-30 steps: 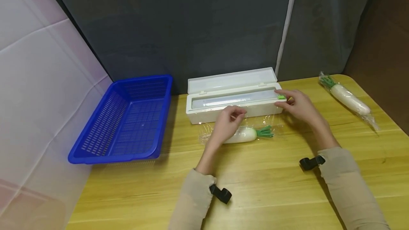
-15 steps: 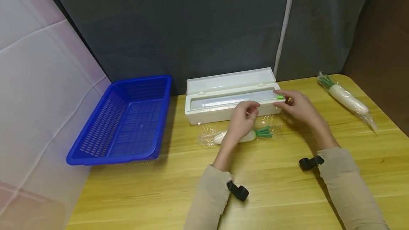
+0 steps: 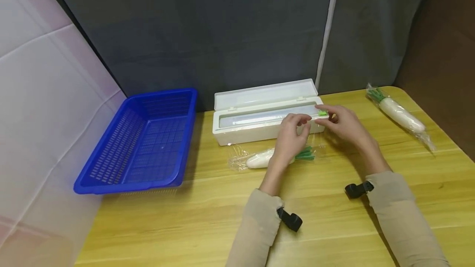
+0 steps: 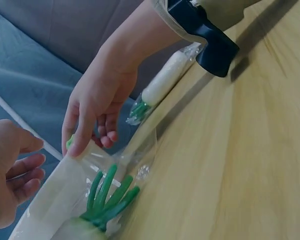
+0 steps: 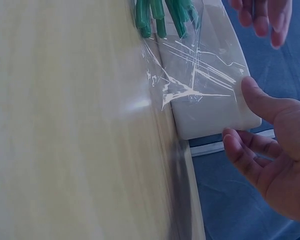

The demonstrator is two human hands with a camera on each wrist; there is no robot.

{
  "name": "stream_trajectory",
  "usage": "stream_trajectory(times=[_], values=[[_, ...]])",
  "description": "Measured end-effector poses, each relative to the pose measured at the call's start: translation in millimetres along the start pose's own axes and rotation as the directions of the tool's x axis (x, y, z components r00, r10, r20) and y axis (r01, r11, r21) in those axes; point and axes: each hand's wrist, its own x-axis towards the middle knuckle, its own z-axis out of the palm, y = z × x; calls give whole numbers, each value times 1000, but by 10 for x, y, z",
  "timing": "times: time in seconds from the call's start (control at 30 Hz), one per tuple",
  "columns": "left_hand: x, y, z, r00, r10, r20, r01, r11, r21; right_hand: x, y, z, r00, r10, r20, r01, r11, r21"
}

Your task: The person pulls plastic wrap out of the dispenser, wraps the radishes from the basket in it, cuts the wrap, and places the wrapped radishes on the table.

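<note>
A white cling film dispenser (image 3: 241, 136) stands with its lid raised at the back of the table. My right hand (image 3: 343, 123) grips its right end, index finger on top near the green slider cutter (image 3: 322, 113) and thumb on the front. Clear film (image 5: 200, 75) hangs over the dispenser's front in the right wrist view. Before the dispenser lies a white radish (image 3: 259, 159) with green stalks, clear film about it. My left hand (image 3: 292, 137) hovers over the radish by the dispenser's front edge, its fingers loosely bent; the left wrist view shows nothing between them.
To the left sits a blue plastic basket (image 3: 180, 151) on the wooden table (image 3: 178, 230). Another film-wrapped radish (image 3: 402, 114) lies at the right. A dark cloth wall (image 3: 222, 32) rises behind the dispenser.
My left hand has moved right along the dispenser's front, uncovering the radish's left part and now covering part near its stalks. My right hand keeps its place on the dispenser's end.
</note>
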Motion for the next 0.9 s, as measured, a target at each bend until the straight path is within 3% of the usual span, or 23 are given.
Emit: stream_trajectory(times=[0.2, 0.53, 0.8, 0.9], values=[[50, 11, 115, 1000, -3, -23, 3, 999, 33, 5, 36, 25, 1000, -3, 7, 3, 1000, 11], [188, -68, 239, 995, 89, -39, -84, 991, 109, -2, 78, 39, 1000, 28, 2, -28, 999, 23], [383, -99, 255, 997, 67, 42, -74, 976, 206, -2, 82, 27, 997, 70, 23, -71, 996, 51], [445, -119, 270, 997, 48, 61, -60, 977, 203, -8, 89, 28, 997, 71, 16, -71, 996, 53]])
